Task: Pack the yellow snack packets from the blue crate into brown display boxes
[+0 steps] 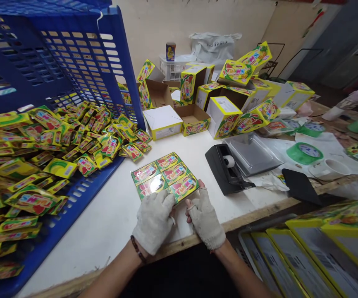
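Observation:
A flat clear-wrapped pack of several small candy boxes [166, 171] lies on the white tabletop, its film shining with a reflection. My left hand [156, 219], in a fingerless white knit glove, grips the pack's near edge; its fingertips are mostly hidden. At the right corner, my right hand [205, 215], gloved alike, has its index finger against the pack's edge and its thumb just below, with the corner between them. The remaining fingers of that hand are curled under.
To the left, a tipped blue plastic basket [117, 62] spills small candy packets [82, 136]. A black tape dispenser [225, 169] stands right of the pack, beside clear plastic sheets [253, 153] and green tape rolls [304, 153]. Yellow cartons [225, 116] pile up behind; more boxes [290, 256] fill a crate lower right.

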Action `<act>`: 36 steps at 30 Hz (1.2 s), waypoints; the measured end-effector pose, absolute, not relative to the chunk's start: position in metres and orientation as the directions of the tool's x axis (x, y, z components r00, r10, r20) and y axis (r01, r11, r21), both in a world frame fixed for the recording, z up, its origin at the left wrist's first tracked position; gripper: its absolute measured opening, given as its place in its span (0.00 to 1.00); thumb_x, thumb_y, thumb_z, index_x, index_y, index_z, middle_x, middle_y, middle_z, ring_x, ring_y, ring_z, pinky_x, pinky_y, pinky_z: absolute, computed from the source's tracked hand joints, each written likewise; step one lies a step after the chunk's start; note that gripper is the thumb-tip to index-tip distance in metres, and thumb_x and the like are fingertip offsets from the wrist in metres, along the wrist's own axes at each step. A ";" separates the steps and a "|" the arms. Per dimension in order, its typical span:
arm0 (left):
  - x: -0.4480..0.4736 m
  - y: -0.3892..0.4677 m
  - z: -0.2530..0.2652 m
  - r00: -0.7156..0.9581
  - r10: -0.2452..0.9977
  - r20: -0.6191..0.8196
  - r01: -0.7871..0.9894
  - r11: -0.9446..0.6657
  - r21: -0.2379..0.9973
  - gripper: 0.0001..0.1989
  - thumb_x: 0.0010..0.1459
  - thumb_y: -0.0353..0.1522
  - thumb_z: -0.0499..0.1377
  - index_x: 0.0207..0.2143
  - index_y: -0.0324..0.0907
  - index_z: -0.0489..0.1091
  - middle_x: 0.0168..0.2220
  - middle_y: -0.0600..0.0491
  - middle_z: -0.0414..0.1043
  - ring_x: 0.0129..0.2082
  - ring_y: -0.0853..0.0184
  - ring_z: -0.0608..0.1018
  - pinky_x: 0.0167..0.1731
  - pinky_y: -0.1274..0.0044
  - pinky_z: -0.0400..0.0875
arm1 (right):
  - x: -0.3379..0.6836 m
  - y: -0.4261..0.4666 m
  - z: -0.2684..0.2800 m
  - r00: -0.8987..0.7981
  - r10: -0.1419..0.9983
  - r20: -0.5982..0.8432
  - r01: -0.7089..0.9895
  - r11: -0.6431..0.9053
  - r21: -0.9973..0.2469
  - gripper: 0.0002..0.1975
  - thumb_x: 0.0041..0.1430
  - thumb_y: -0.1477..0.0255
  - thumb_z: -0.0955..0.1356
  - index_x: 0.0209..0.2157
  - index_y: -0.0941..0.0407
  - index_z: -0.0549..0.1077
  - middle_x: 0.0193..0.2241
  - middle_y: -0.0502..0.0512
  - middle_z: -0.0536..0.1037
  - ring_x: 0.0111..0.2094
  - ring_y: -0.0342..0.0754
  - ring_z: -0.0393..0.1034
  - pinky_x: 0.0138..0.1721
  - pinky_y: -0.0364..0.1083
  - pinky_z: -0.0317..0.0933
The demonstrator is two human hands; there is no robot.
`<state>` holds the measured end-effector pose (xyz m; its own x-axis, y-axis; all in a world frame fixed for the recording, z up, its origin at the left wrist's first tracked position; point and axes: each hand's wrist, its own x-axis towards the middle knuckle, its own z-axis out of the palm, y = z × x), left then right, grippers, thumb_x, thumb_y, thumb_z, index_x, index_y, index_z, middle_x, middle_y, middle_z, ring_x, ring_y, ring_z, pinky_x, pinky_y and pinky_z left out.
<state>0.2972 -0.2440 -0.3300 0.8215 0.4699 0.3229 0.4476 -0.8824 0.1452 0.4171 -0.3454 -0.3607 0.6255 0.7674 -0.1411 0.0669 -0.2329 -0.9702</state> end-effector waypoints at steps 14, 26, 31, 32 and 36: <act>0.236 -0.237 -0.369 0.751 0.495 0.438 0.280 -0.839 0.467 0.10 0.59 0.28 0.53 0.24 0.41 0.65 0.49 0.46 0.67 0.44 0.67 0.75 0.39 0.79 0.72 | 0.486 -0.287 -0.338 0.466 0.867 0.180 0.773 -0.299 -0.559 0.20 0.60 0.69 0.63 0.53 0.58 0.71 0.49 0.64 0.72 0.49 0.55 0.68 0.51 0.51 0.62; 0.241 -0.177 -0.353 0.513 0.761 0.396 0.397 -0.619 0.677 0.15 0.62 0.35 0.53 0.50 0.42 0.67 0.34 0.53 0.69 0.33 0.68 0.74 0.35 0.74 0.73 | 0.417 -0.326 -0.378 0.061 0.866 0.497 0.969 0.069 -0.239 0.24 0.59 0.76 0.65 0.57 0.52 0.68 0.59 0.63 0.68 0.64 0.63 0.51 0.60 0.68 0.45; 0.248 -0.231 -0.377 0.567 0.530 0.630 0.232 -0.837 0.495 0.14 0.58 0.27 0.56 0.47 0.44 0.70 0.38 0.51 0.64 0.37 0.68 0.72 0.35 0.77 0.72 | 0.450 -0.338 -0.385 -0.002 0.838 0.545 0.982 0.105 -0.157 0.24 0.60 0.82 0.62 0.56 0.51 0.69 0.57 0.63 0.70 0.63 0.60 0.54 0.58 0.67 0.50; 0.249 -0.237 -0.380 0.552 0.499 0.668 0.249 -0.863 0.439 0.13 0.57 0.26 0.56 0.44 0.43 0.71 0.37 0.51 0.63 0.35 0.69 0.71 0.31 0.78 0.71 | 0.454 -0.341 -0.385 -0.014 0.830 0.558 0.980 0.124 -0.159 0.24 0.60 0.82 0.62 0.56 0.51 0.69 0.56 0.63 0.70 0.63 0.60 0.54 0.58 0.67 0.51; 0.249 -0.238 -0.384 0.573 0.360 0.736 0.348 -0.920 0.179 0.10 0.55 0.23 0.56 0.38 0.42 0.71 0.34 0.51 0.64 0.28 0.72 0.70 0.22 0.81 0.65 | 0.467 -0.360 -0.370 0.016 0.784 0.620 0.946 0.189 -0.263 0.21 0.59 0.81 0.62 0.53 0.53 0.70 0.53 0.62 0.73 0.58 0.54 0.63 0.56 0.59 0.59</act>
